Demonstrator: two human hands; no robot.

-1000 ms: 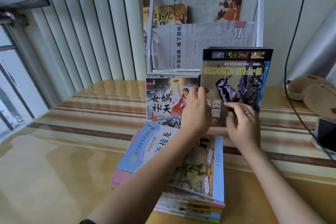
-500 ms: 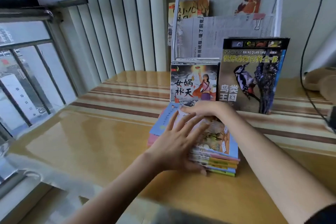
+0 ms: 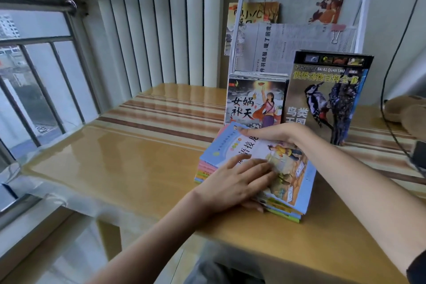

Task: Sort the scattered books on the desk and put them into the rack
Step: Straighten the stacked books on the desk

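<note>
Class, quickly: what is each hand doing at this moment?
Left hand: open, fingers flat on the top book of the stack.
Right hand: open, resting along that book's far edge.

"BAI KE QUAN SHU" on bird book (image 3: 327,97); "女娲补天" on storybook (image 3: 255,102)
</note>
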